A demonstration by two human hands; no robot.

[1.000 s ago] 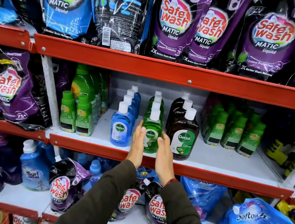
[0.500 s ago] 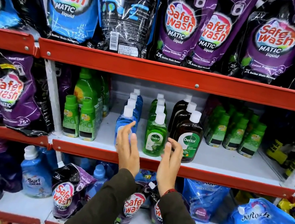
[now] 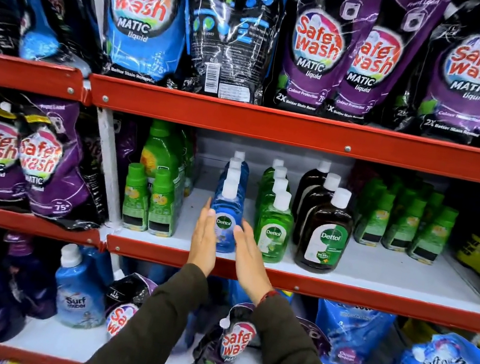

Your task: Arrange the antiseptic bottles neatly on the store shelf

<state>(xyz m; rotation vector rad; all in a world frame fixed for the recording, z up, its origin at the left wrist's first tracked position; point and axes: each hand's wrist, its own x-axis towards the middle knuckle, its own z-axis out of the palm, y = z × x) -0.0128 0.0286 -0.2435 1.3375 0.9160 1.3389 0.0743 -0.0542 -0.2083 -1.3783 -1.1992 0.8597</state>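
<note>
On the middle white shelf (image 3: 383, 273) stand three front-to-back rows of Dettol antiseptic bottles with white caps: a blue row (image 3: 227, 208), a green row (image 3: 274, 231) and a taller brown row (image 3: 325, 238). My left hand (image 3: 204, 241) lies flat against the left side of the front blue bottle. My right hand (image 3: 246, 255) lies flat along that bottle's right side, in the gap before the green row. Both hands have straight fingers and grip nothing. The lower part of the front blue bottle is partly hidden by them.
Small green bottles (image 3: 150, 201) stand left of the blue row and more green bottles (image 3: 404, 223) right of the brown row. Safewash pouches (image 3: 143, 14) fill the shelf above. Detergent pouches and a Surf bottle (image 3: 77, 294) sit on the shelf below.
Both hands have shifted left from either side of the front green bottle to either side of the front blue bottle. The view has moved slightly closer.
</note>
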